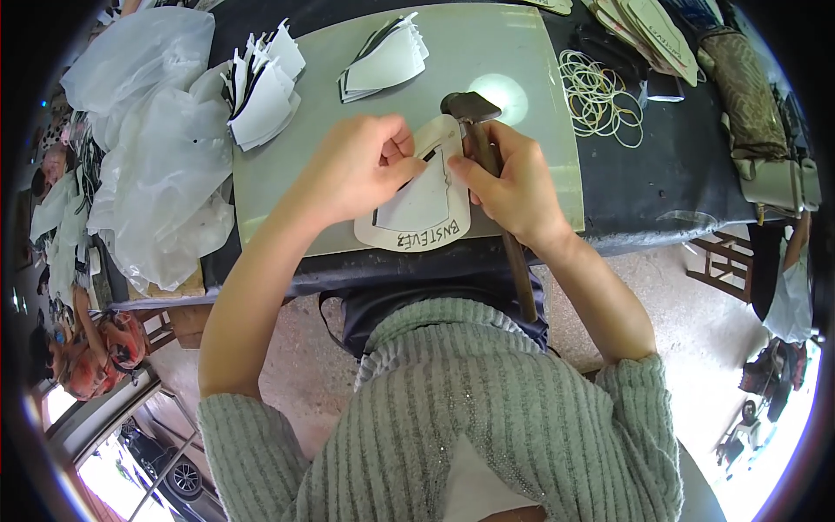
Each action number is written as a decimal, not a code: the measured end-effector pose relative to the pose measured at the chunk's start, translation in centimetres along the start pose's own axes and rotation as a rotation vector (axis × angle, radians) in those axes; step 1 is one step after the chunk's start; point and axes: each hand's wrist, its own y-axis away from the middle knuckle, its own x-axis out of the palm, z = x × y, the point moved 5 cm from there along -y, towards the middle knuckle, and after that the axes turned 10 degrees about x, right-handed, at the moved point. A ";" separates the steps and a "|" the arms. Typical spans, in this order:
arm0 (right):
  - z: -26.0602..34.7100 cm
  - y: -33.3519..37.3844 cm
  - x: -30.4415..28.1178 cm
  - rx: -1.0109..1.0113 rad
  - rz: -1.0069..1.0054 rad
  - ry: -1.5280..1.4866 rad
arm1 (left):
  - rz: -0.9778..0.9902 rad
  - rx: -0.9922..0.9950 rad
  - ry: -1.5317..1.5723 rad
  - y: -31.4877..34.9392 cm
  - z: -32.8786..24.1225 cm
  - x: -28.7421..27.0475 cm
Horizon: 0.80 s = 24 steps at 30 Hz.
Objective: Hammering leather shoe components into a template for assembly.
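A cream, rounded template (374, 233) with a cut-out window and dark lettering lies flat on the pale board in front of me. Inside its window is a white piece (416, 205) with a dark edge showing at the upper left. Over that edge, my left hand (370, 165) has its thumb and curled fingers pinched together; what they grip is hidden. My right hand (517, 187) is closed round the wooden handle of a hammer (519, 278), whose dark metal head points away from me. The right thumb rests on the template's right side.
Two stacks of white, dark-edged pieces (265, 91) (387, 59) stand farther back on the board (313, 56). Crumpled clear plastic bags (161, 148) cover the left side. To the right lie rubber bands (600, 96), more templates (648, 35) and a patterned roll (739, 91).
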 end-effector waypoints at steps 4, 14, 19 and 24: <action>-0.2 -0.5 0.0 -0.030 -0.014 0.024 | -0.110 0.221 -0.585 0.5 -1.9 2.3; 0.8 -0.5 -0.3 0.102 0.102 0.016 | -0.295 0.300 -0.296 0.9 -1.9 1.1; 1.3 -0.4 -0.2 0.114 0.175 -0.083 | -0.134 0.052 -0.087 0.6 -0.5 1.1; 1.0 -0.5 -0.2 0.135 0.199 -0.085 | -0.037 -0.032 0.011 -0.1 0.1 1.0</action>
